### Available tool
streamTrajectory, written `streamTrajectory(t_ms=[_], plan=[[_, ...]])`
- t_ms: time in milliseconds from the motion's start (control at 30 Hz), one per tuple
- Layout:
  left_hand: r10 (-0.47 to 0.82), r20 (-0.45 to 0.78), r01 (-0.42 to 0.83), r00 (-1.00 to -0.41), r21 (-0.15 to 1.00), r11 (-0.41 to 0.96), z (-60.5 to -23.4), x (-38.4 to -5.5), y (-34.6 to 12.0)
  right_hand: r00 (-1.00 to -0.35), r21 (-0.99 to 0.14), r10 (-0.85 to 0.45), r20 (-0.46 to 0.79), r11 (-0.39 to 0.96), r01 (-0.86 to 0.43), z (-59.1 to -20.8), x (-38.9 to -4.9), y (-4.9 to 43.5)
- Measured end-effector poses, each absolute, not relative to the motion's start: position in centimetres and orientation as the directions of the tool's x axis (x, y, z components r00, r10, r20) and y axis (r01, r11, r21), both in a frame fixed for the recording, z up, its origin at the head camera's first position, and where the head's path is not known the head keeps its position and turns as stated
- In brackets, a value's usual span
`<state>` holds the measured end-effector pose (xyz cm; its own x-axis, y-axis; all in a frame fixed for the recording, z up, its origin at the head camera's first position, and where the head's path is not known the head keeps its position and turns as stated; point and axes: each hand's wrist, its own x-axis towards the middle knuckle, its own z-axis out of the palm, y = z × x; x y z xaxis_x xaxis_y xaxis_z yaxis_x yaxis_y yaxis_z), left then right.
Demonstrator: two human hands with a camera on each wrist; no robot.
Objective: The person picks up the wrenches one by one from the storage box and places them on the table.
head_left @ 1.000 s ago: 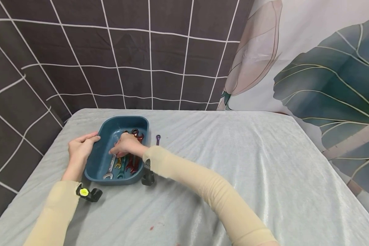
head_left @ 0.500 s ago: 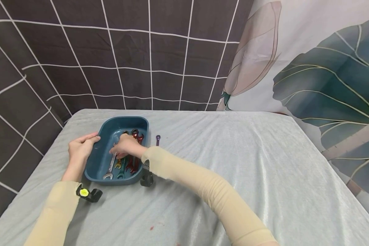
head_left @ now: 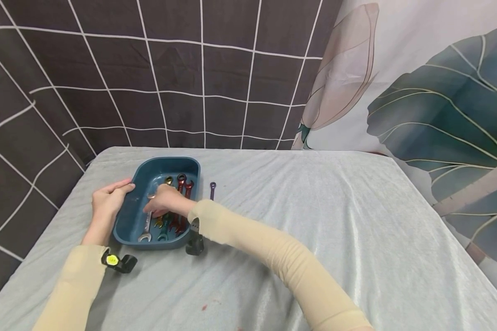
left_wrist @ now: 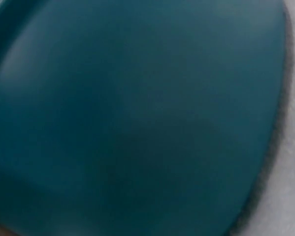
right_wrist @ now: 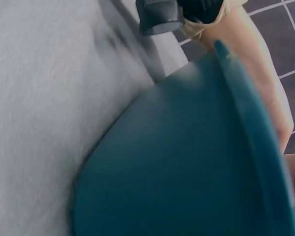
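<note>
In the head view, a deep blue plastic bin (head_left: 125,227) with rounded corners stands at the left of the table. My left hand (head_left: 107,198) holds its left rim, thumb over the edge. My right hand (head_left: 165,201) is inside, fingers pinching the middle of a silver combination wrench (head_left: 146,234) along the bin floor. To the right of that wrench lie a gold wrench (head_left: 168,179), a green wrench (head_left: 163,234) and red wrenches (head_left: 181,183), partly hidden under the right hand. Both wrist views are mostly filled by the bin's outer wall (left_wrist: 147,98).
A small purple wrench (head_left: 213,186) lies on the cloth just right of the bin, its lower end hidden by the right sleeve. Pale grey velvety cloth (head_left: 314,220) covers the table. A dark gridded curtain (head_left: 170,69) hangs behind it.
My right hand has shifted slightly left and down in the bin, and the silver wrench stands straighter. More of the gold and red wrenches shows. The left hand stays at the rim.
</note>
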<state>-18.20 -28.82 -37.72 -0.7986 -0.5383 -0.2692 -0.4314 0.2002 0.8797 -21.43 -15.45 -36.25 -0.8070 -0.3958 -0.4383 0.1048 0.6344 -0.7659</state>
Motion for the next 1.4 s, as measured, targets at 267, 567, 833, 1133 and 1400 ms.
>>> streamTrajectory(t_ms=[267,567,833,1133,1400], plan=[[-0.535,-0.268,-0.432,-0.801,0.878,0.206,-37.6,-18.0,-28.7,-0.768,-0.781,-0.390,-0.507,0.585,0.218,-35.9,-21.0,-15.8],[-0.524,-0.268,-0.429,-0.809,0.877,0.215,-37.5,-17.9,-28.7,-0.674,-0.795,-0.446,-0.589,0.471,0.383,-35.3,-20.7,-15.7],[-0.527,-0.263,-0.425,-0.808,0.880,0.213,-37.7,-18.0,-28.8,-0.669,-0.786,-0.440,-0.599,0.485,0.384,-35.1,-20.5,-15.9],[-0.540,-0.271,-0.434,-0.797,0.879,0.199,-37.8,-18.0,-29.0,-0.619,-0.789,-0.490,-0.614,0.363,0.495,-35.7,-21.0,-15.7],[-0.545,-0.266,-0.431,-0.795,0.880,0.199,-37.9,-18.0,-28.8,-0.646,-0.813,-0.497,-0.579,0.298,0.500,-36.3,-21.0,-15.5]])
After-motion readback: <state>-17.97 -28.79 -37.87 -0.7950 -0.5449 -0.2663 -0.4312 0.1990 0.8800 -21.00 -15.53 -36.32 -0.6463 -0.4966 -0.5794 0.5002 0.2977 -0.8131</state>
